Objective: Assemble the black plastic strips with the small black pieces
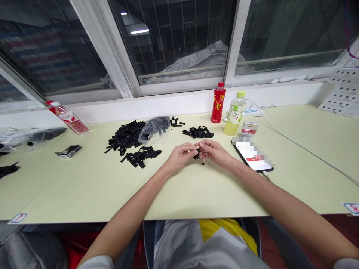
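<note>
Both of my hands meet above the middle of the table (pixel 196 194). A small black fabric strip (pixel 197 154) shows between the fingertips, partly hidden by them. My left hand (pixel 181 155) is closed in a pinch on its left side. From the right, my right hand (pixel 214 152) is closed on the same strip. Just below the fingers lies a tiny round black piece (pixel 203 163). Behind my hands sits a small pile of black strips (pixel 198 132). To the left are a large heap of black strips (pixel 126 134) and a smaller bunch (pixel 141 156).
A clear plastic bag (pixel 154 129) with black pieces lies against the large heap. At the back right stand a red bottle (pixel 217 104), a green-capped bottle (pixel 235 114) and a small box (pixel 249 129). A phone (pixel 254 157) lies beside my right forearm. Another bottle (pixel 68 117) leans at left.
</note>
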`<state>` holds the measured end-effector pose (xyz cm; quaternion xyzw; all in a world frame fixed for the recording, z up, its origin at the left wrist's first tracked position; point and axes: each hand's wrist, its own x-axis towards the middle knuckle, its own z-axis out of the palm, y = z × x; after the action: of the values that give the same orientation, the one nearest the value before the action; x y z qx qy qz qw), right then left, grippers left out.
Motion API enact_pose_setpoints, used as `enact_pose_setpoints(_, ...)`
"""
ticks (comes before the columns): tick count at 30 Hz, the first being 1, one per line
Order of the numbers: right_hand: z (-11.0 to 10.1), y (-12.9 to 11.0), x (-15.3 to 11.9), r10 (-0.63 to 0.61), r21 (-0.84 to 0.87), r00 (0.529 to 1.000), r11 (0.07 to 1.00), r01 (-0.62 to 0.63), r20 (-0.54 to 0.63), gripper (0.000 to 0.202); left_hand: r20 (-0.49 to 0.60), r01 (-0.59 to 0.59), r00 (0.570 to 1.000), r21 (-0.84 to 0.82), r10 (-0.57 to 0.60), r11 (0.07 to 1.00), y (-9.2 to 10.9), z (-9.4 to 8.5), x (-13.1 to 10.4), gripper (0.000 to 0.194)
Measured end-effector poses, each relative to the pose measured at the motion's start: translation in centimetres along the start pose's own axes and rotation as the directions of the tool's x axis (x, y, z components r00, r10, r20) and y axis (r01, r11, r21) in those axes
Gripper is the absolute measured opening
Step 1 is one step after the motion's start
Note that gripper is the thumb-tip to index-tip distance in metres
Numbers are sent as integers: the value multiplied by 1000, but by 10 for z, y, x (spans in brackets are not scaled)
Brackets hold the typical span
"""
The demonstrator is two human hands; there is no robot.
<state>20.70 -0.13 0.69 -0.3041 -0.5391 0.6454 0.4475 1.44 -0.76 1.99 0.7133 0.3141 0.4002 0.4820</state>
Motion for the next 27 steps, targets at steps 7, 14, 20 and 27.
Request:
enact_pose_setpoints(7, -18, 3, 8, 14, -102, 989, 994, -29, -150, 28, 27, -10, 1000, 15, 9, 1000, -2, -2, 1, 25)
enact_pose_setpoints(14, -18, -1, 5, -17, -168, 998, 986, 6, -64, 22, -59, 102, 994, 183, -93, 978, -3, -2, 3, 30)
enact_pose_setpoints(20, -16, 0, 4, -7, -239, 999, 971, -2, -37, 28, -72, 123, 991, 229, -109, 966, -6, -1, 3, 34)
enact_pose_setpoints(27, -15, 4, 5, -23, -306, 998, 952, 6, -53, 26, -64, 129, 991, 251, -116, 960, -5, 1, 2, 34)
